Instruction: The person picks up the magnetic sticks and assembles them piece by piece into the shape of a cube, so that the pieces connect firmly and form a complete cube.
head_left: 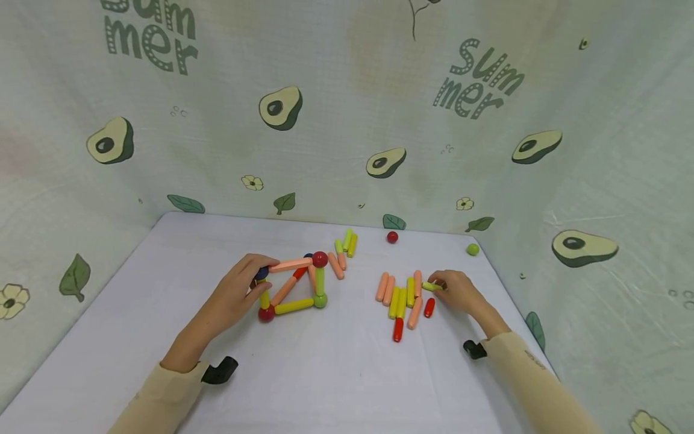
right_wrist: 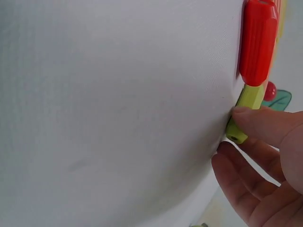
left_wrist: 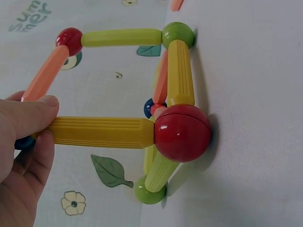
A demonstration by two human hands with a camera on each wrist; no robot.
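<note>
On the left of the table stands a ball-and-stick frame of magnetic-toy style, with coloured sticks joined by red, green and blue balls. My left hand (head_left: pixel 233 298) grips its upper near corner, fingers at the dark blue ball (head_left: pixel 262 273) and the top of an upright yellow stick (left_wrist: pixel 102 132). Below that stick is a red ball (left_wrist: pixel 182 132) at the tabletop. My right hand (head_left: pixel 458 291) pinches a short light green stick (right_wrist: pixel 247 101) between thumb and fingers, low over the table. Close by lies a short red stick (head_left: pixel 429 308).
Several loose orange, yellow and red sticks lie left of my right hand, among them a yellow stick (head_left: pixel 401 302). Behind the frame are more sticks, including a green one (head_left: pixel 347 240). A red ball (head_left: pixel 393 237) and a green ball (head_left: pixel 473 249) sit near the back edge, before a printed curtain (head_left: pixel 336 60).
</note>
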